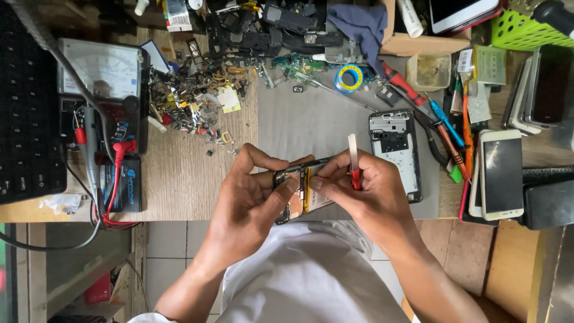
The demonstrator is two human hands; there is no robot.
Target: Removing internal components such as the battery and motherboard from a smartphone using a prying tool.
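We see a cluttered wooden workbench (179, 173) with a grey mat (311, 128) spread across its middle. At the far left sits a black keyboard (27, 113), and beside it an analogue multimeter (104, 90) with red and black probe leads. A heap of small scrap parts (191, 101) lies behind the mat (mostly brackets, shields and bits of flex). On the mat's right edge rests a phone frame (396, 152), its inner side facing up, and further right a white smartphone (501, 174) lies flat among other handsets.

Above the bench's near edge, our left hand (251, 197) is closed around an opened phone (299, 188), fingers curled over its top edge and thumb pressed on its exposed inside. Our right hand (365, 191) grips the same phone from the other side while pinching a red-handled tool with a pale flat blade (354, 161), which points upright away from us.
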